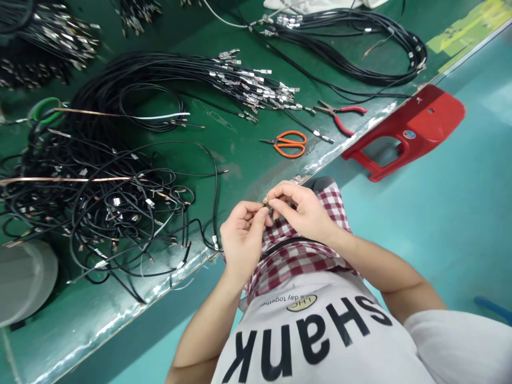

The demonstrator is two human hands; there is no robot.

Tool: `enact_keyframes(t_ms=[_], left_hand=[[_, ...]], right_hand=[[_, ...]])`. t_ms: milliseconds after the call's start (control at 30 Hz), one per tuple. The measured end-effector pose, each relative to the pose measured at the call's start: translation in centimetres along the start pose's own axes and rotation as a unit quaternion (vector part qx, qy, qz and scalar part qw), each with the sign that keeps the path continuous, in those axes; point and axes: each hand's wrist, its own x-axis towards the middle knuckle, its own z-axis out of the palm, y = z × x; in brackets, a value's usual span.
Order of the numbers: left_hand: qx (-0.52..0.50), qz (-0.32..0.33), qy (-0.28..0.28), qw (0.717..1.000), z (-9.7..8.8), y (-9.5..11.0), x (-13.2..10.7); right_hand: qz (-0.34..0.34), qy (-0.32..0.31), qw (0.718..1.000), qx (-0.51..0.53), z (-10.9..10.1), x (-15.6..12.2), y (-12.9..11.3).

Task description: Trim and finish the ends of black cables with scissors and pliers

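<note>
Close together above the lap and by the table's front edge, my left hand (pixel 245 229) and my right hand (pixel 298 208) are both closed, fingertips almost touching. Between them they pinch the end of a thin black cable, whose tip (pixel 266 202) is small and mostly covered by the fingers. A stretch of black cable (pixel 288 242) shows below the hands, over the checked cloth. Left of my left hand, a black cable with a metal-and-white connector (pixel 215 241) reaches the table edge from a tangled pile of black cables (pixel 108 197).
Orange-handled scissors (pixel 288 144) and red-handled pliers (pixel 340 114) lie on the green table. Behind them are a bundle of cables with metal connectors (pixel 256 88) and a coiled cable bundle (pixel 360 48). A red stool (pixel 420 125) stands right; a white round container (pixel 32 277) is at left.
</note>
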Motion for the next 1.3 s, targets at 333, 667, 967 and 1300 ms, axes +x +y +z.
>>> enact_keyframes(t_ms=[333,667,967,1300], left_hand=[[-0.021,-0.023,-0.008,0.999,-0.1,0.3,0.1],[0.135,0.069,0.019,0.988,0.3,-1.1,-0.3],[-0.008,-0.022,-0.038,0.999,-0.3,0.0,0.2],[-0.078,-0.047,-0.083,0.992,-1.2,-0.1,0.5]], right_hand=[[0.041,0.010,0.998,0.050,-0.3,0.1,0.0],[-0.071,0.005,0.987,-0.143,-0.6,-0.2,-0.7],[-0.012,-0.020,0.999,-0.048,-1.0,0.0,-0.3],[0.032,-0.003,0.999,0.028,-0.5,0.2,-0.1]])
